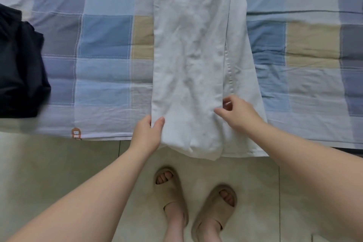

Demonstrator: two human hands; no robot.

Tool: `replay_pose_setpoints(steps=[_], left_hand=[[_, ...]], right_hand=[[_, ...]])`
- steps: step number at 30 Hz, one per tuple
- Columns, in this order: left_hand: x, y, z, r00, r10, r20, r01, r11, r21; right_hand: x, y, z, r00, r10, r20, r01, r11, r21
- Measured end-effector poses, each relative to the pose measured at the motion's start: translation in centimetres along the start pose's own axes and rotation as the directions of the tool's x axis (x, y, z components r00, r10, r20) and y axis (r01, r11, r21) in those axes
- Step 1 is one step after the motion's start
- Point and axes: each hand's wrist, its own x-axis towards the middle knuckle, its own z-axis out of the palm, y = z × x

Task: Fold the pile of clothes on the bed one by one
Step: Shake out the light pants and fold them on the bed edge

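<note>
A long white garment (192, 49) lies lengthwise down the middle of the bed, one layer folded over another, its near end hanging over the bed's front edge. My left hand (148, 133) pinches the garment's near left edge between thumb and fingers. My right hand (238, 113) hovers at the upper layer's right edge near the hem, fingers curled loosely with the thumb and forefinger apart; whether it touches the cloth is unclear.
The checked blue, grey and tan bedsheet (106, 45) covers the bed. Dark folded clothing (19, 68) sits at the left edge. Pale floor tiles (59, 163) and my feet in beige sandals (196, 202) are below the bed's edge.
</note>
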Motion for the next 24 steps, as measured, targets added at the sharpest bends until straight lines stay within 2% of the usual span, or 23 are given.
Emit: replay_pose_setpoints(steps=[3, 4, 6, 8, 11, 15, 17, 19, 21, 22, 24], left_hand=[[-0.3, -0.2, 0.3, 1.0, -0.024, -0.007, 0.024, 0.999, -0.035], [-0.4, -0.2, 0.3, 0.999, -0.033, -0.005, 0.033, 0.998, -0.044], [-0.9, 0.1, 0.1, 0.999, -0.039, 0.002, 0.04, 0.996, -0.083], [-2.0, 0.7, -0.2, 0.999, -0.037, -0.026, 0.035, 0.996, -0.087], [-5.2, 2.8, 0.1, 0.996, -0.013, -0.087, 0.008, 0.999, -0.051], [-8.7, 4.9, 3.2, 0.997, 0.052, -0.048, -0.056, 0.995, -0.087], [-9.0, 5.1, 5.3, 0.998, 0.055, -0.038, -0.058, 0.996, -0.07], [-8.3, 4.6, 7.0, 0.999, 0.021, -0.025, -0.022, 0.999, -0.023], [-7.7, 3.2, 8.7, 0.996, -0.062, 0.058, 0.061, 0.998, 0.018], [-7.6, 2.4, 9.2, 0.985, -0.103, 0.137, 0.103, 0.995, 0.006], [-8.0, 0.8, 10.1, 0.952, -0.157, 0.263, 0.178, 0.982, -0.06]], right_hand=[[0.4, -1.8, 0.7, 0.995, 0.039, 0.091, -0.061, 0.967, 0.249], [0.4, -2.3, 1.0, 0.994, 0.043, 0.103, -0.076, 0.934, 0.35], [0.2, -3.0, 1.2, 0.995, 0.058, 0.078, -0.086, 0.895, 0.439], [-0.7, -3.4, 0.7, 0.997, 0.068, 0.024, -0.071, 0.883, 0.463], [-3.3, -3.4, -2.1, 0.995, 0.014, -0.096, 0.029, 0.902, 0.431], [-6.2, -1.1, -6.8, 0.958, -0.083, -0.273, 0.173, 0.931, 0.322], [-5.8, 1.3, -7.3, 0.953, -0.059, -0.298, 0.151, 0.944, 0.295], [-4.6, 4.1, -6.6, 0.974, 0.063, -0.216, 0.016, 0.938, 0.345], [-3.7, 6.8, -5.4, 0.987, 0.157, 0.018, -0.151, 0.898, 0.414], [-3.6, 8.1, -4.9, 0.97, 0.173, 0.168, -0.229, 0.879, 0.418], [-3.7, 10.2, -4.2, 0.924, 0.147, 0.353, -0.272, 0.901, 0.338]])
